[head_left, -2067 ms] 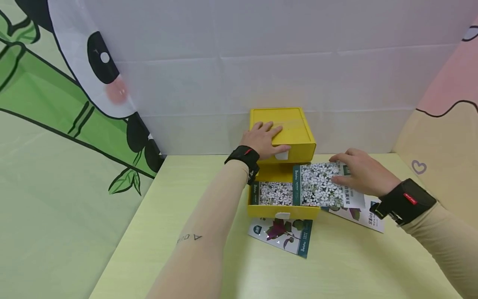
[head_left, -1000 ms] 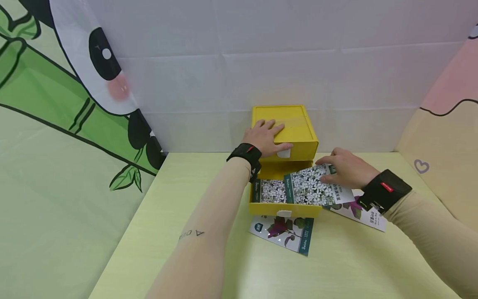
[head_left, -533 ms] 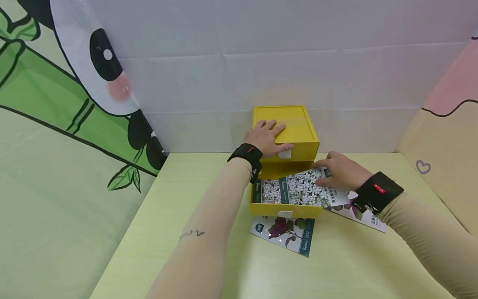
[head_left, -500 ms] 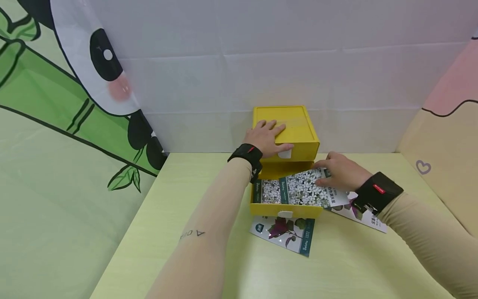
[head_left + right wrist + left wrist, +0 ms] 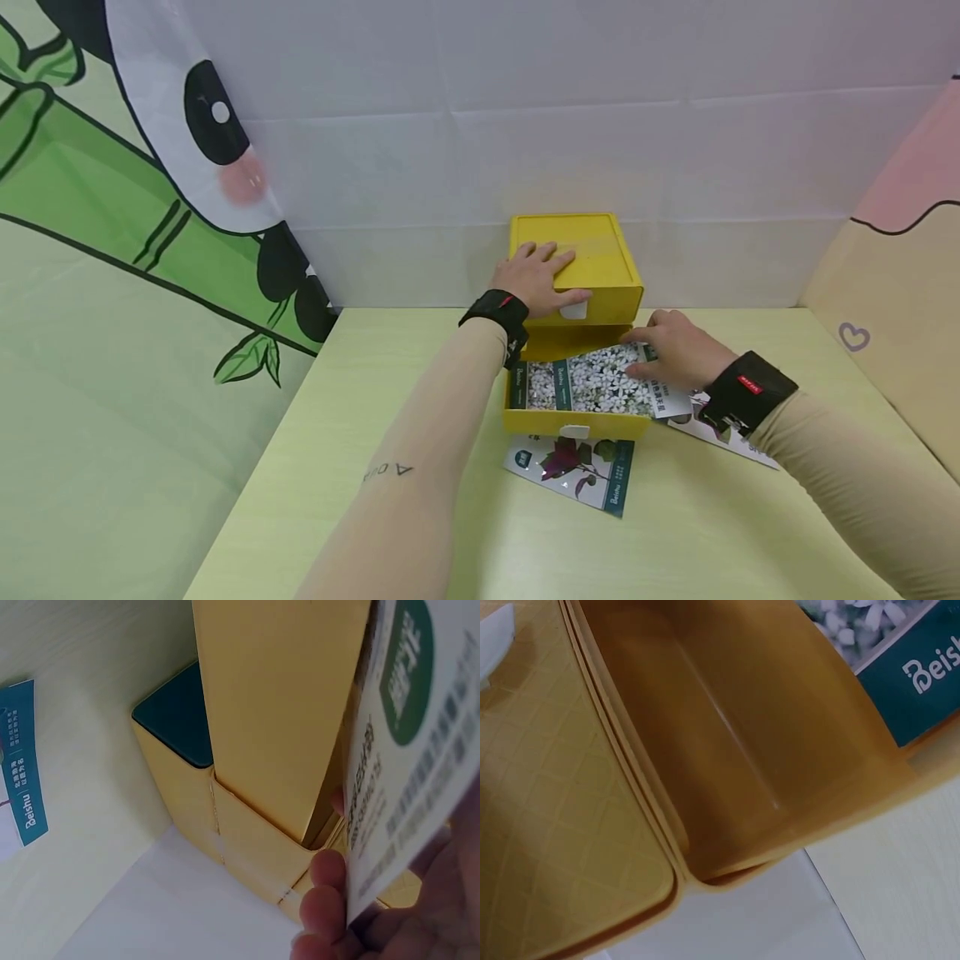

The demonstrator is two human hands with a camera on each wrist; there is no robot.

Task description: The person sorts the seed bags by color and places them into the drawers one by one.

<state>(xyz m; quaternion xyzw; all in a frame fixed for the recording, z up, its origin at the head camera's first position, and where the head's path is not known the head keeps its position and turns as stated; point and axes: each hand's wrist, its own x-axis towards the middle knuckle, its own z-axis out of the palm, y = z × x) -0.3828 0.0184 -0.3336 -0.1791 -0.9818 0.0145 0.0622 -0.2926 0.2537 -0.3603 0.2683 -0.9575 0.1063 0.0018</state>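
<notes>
My left hand rests with fingers spread on top of a yellow storage box, its thumb along the front edge. The box's drawer is pulled out toward me. My right hand pinches the right end of a flat packet printed with small white flowers, between thumb and fingers. That packet lies slanted over the drawer, its right end past the side wall. A second white-flower packet shows beneath it in the drawer. In the right wrist view, the fingers hold the edge of the packet's white, green-logo end.
On the table, a packet with a dark red flower lies in front of the drawer. Another packet lies to the right, partly hidden by the drawer and right wrist. A printed backdrop stands behind the box.
My right hand has moved left and slightly down, sliding the white-flower packet further over the drawer and covering more of the packet beneath. The left hand has stayed on the box.
</notes>
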